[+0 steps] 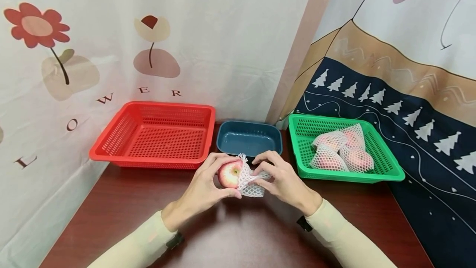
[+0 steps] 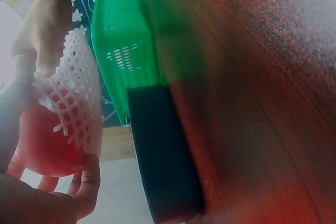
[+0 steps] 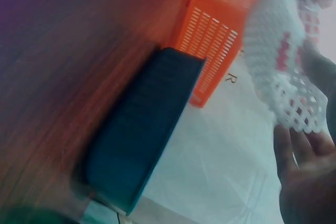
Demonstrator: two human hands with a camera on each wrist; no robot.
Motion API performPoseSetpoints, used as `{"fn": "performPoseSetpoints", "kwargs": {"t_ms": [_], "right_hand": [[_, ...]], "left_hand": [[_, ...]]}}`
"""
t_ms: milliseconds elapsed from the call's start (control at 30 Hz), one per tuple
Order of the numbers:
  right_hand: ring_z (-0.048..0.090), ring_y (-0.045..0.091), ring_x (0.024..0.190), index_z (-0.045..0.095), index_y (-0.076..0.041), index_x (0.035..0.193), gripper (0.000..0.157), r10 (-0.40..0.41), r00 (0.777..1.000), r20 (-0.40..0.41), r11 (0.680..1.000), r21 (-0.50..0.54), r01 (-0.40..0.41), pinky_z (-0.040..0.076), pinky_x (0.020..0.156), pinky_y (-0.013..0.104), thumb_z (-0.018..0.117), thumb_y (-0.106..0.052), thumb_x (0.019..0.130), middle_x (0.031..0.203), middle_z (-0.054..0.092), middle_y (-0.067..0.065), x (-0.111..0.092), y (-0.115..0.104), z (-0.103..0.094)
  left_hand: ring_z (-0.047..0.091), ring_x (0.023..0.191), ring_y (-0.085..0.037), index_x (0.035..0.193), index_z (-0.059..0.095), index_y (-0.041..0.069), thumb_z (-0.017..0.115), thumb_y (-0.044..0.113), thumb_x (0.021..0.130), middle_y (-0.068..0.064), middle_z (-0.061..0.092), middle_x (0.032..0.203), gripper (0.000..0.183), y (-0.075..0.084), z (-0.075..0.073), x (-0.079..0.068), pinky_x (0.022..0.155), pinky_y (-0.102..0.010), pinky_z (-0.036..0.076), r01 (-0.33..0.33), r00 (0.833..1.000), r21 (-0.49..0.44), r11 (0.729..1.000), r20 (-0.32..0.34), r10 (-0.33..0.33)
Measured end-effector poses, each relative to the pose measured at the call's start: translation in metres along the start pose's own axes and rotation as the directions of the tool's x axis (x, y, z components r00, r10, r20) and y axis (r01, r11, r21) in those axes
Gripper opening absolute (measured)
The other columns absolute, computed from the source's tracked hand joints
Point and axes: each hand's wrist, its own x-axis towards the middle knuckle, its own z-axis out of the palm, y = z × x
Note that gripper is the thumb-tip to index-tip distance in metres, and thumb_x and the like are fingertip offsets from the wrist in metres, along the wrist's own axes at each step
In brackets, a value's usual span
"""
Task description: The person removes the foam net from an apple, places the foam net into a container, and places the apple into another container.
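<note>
Above the table, at the middle of the head view, my left hand [image 1: 206, 183] grips a red and pale yellow apple [image 1: 227, 174] from its left side, thumb below and fingers over the top. A white foam net sleeve [image 1: 250, 181] covers the apple's right side. My right hand [image 1: 284, 179] pinches the loose end of that net between thumb and fingers. In the left wrist view the net [image 2: 79, 95] reaches partway over the apple [image 2: 50, 142], whose lower part is bare. The right wrist view shows the net [image 3: 273, 40] stretched between both hands.
Behind the hands stands a dark blue tray [image 1: 249, 137]. At the left is a red perforated basket [image 1: 152, 162]. A green basket [image 1: 303, 171] at the right holds several net-wrapped apples [image 1: 357, 159]. A printed curtain [image 1: 230, 32] hangs behind the brown table [image 1: 245, 235].
</note>
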Motion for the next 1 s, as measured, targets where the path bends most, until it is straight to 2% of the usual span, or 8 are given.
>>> {"fn": "performPoseSetpoints", "kwargs": {"t_ms": [67, 167, 267, 367, 500, 600, 767, 1000], "right_hand": [[0.075, 0.026, 0.125, 0.080, -0.017, 0.108, 0.031, 0.029, 0.999, 0.023, 0.997, 0.070, -0.030, 0.068, 0.086, 0.019, 0.102, -0.007, 0.088, 0.136, 0.076, 0.008, -0.001, 0.000, 0.000], [0.080, 0.026, 0.124, 0.077, -0.018, 0.111, 0.032, 0.083, 0.995, 0.053, 0.988, 0.126, -0.089, 0.070, 0.096, 0.026, 0.098, -0.001, 0.092, 0.137, 0.081, 0.007, -0.001, 0.000, 0.000], [0.083, 0.023, 0.118, 0.075, -0.017, 0.116, 0.034, 0.139, 0.987, 0.077, 0.980, 0.130, -0.148, 0.071, 0.102, 0.034, 0.092, 0.004, 0.095, 0.131, 0.086, 0.004, -0.001, -0.001, -0.001], [0.084, 0.020, 0.110, 0.073, -0.015, 0.122, 0.037, 0.196, 0.976, 0.098, 0.969, 0.132, -0.208, 0.072, 0.100, 0.038, 0.089, 0.007, 0.097, 0.125, 0.087, 0.003, 0.000, -0.003, -0.003], [0.081, 0.017, 0.107, 0.072, -0.015, 0.134, 0.044, 0.257, 0.959, 0.121, 0.955, 0.120, -0.271, 0.072, 0.099, 0.038, 0.085, 0.008, 0.099, 0.125, 0.084, 0.002, 0.000, -0.006, -0.007], [0.078, 0.016, 0.110, 0.073, -0.014, 0.139, 0.046, 0.271, 0.954, 0.128, 0.954, 0.098, -0.284, 0.071, 0.099, 0.036, 0.082, 0.007, 0.100, 0.129, 0.082, 0.003, -0.001, -0.005, -0.009], [0.073, 0.014, 0.112, 0.078, -0.014, 0.137, 0.041, 0.297, 0.946, 0.128, 0.951, 0.054, -0.306, 0.071, 0.094, 0.031, 0.081, 0.005, 0.100, 0.129, 0.076, 0.002, -0.001, -0.003, -0.011], [0.071, 0.016, 0.106, 0.080, -0.014, 0.124, 0.027, 0.366, 0.923, 0.118, 0.930, -0.006, -0.368, 0.070, 0.089, 0.033, 0.082, 0.000, 0.101, 0.122, 0.075, 0.004, 0.007, -0.001, -0.015]], "left_hand": [[0.069, 0.133, -0.019, 0.152, 0.074, 0.026, 0.114, 0.035, 0.072, -0.001, 0.069, 0.144, 0.089, 0.000, -0.001, 0.000, 0.108, -0.031, 0.064, 0.007, 1.000, 0.005, 1.000, -0.004, -0.007], [0.068, 0.134, -0.019, 0.152, 0.075, 0.025, 0.115, 0.031, 0.071, 0.000, 0.069, 0.144, 0.090, 0.000, -0.002, 0.001, 0.109, -0.031, 0.064, 0.015, 1.000, -0.002, 1.000, -0.009, -0.015], [0.068, 0.134, -0.019, 0.150, 0.075, 0.025, 0.115, 0.032, 0.071, 0.000, 0.069, 0.144, 0.089, 0.000, -0.002, 0.002, 0.111, -0.032, 0.063, 0.019, 1.000, -0.001, 1.000, -0.007, -0.019], [0.067, 0.135, -0.017, 0.150, 0.074, 0.027, 0.115, 0.036, 0.072, 0.002, 0.069, 0.145, 0.088, -0.001, -0.003, 0.002, 0.112, -0.031, 0.062, 0.025, 1.000, 0.005, 1.000, -0.001, -0.025], [0.066, 0.137, -0.018, 0.151, 0.074, 0.025, 0.114, 0.037, 0.073, 0.001, 0.068, 0.147, 0.089, -0.002, -0.004, 0.001, 0.114, -0.033, 0.061, 0.024, 1.000, 0.008, 1.000, 0.000, -0.024], [0.066, 0.137, -0.019, 0.151, 0.073, 0.025, 0.114, 0.037, 0.073, 0.001, 0.068, 0.148, 0.089, -0.002, -0.005, 0.000, 0.114, -0.034, 0.062, 0.027, 1.000, 0.005, 1.000, 0.002, -0.027], [0.066, 0.137, -0.015, 0.151, 0.072, 0.026, 0.114, 0.039, 0.074, 0.003, 0.067, 0.148, 0.089, -0.001, -0.008, -0.001, 0.113, -0.033, 0.064, 0.037, 0.999, 0.018, 0.999, 0.009, -0.038], [0.067, 0.134, -0.012, 0.147, 0.072, 0.026, 0.113, 0.039, 0.076, 0.005, 0.069, 0.147, 0.083, -0.001, -0.013, 0.000, 0.109, -0.033, 0.066, 0.034, 0.999, 0.038, 0.999, 0.012, -0.035]]}}
